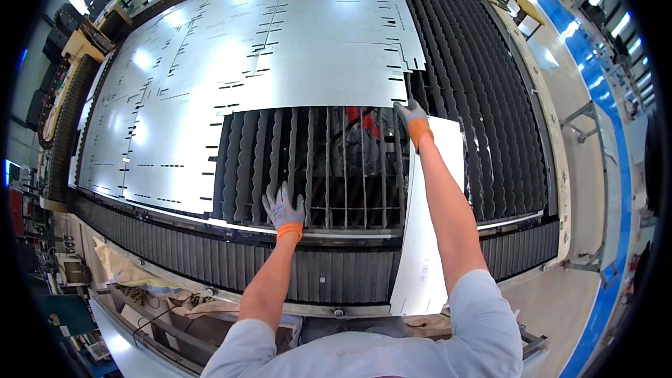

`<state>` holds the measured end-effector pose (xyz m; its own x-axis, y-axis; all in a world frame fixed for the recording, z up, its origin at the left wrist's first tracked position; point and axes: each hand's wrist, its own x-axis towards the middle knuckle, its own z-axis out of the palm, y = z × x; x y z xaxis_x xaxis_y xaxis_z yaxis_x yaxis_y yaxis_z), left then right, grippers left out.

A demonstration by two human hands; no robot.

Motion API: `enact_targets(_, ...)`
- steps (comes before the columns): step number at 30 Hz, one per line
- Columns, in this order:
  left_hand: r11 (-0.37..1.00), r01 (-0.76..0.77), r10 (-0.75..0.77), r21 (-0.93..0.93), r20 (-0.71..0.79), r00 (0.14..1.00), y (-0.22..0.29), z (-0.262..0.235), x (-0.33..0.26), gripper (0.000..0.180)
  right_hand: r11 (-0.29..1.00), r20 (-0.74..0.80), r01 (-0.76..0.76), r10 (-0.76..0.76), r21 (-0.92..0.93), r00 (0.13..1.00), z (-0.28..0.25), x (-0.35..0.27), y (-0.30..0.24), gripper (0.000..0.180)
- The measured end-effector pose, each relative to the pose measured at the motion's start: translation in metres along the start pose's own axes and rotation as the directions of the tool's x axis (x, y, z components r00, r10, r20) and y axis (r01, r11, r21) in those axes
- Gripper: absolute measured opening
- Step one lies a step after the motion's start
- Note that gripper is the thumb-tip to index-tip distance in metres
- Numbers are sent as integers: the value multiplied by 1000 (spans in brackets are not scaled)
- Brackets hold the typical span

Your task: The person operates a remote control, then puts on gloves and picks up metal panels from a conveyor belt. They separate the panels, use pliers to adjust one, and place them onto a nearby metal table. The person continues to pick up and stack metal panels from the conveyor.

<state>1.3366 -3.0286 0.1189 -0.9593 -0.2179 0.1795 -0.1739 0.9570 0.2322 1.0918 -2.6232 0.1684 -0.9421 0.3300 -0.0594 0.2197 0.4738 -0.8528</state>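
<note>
A large silvery metal sheet (329,63) with cut slots and lines lies over a bed of dark wavy slats (483,98). My right hand (414,120), in a grey glove with an orange cuff, reaches far forward and is closed at the sheet's near right corner, its fingertips partly hidden there. Under my right forearm a narrow white panel (420,238) lies lengthwise, overhanging the front edge of the bed. My left hand (283,213), gloved alike, rests with fingers spread on the slats near the front rail and holds nothing.
Between my hands the slats open onto a dark pit with something red (364,122) below. A ribbed black cover (210,255) runs along the machine's front. At the right are a blue floor stripe (609,126) and a small yellow-topped stand (526,10).
</note>
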Motion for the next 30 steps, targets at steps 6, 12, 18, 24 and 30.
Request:
enact_targets(6, 999, -27, 29, -23, 98, 995, -3, -4, 9, 72, 872, -155, -261, 215, -415, 964, 39, 94, 3, 89)
enact_targets(12, 999, -8, 10, -32, 59, 998, -19, 3, 9, 74, 815, -146, -319, 284, -485, 948, 65, 78, -45, 73)
enact_targets(18, 999, -10, 15, -40, 119, 993, -13, -10, 14, 71, 791, -185, -277, 208, -546, 960, 71, 67, -44, 82)
enact_targets(24, 998, -21, 29, -65, 123, 992, -5, -7, 15, 72, 934, -322, -283, 204, -218, 924, 18, 91, 10, 76)
enact_targets(30, 1000, 11, -13, 16, 189, 982, -15, -1, 9, 94, 680, 597, -447, 17, 581, 802, -46, 12, -41, 50)
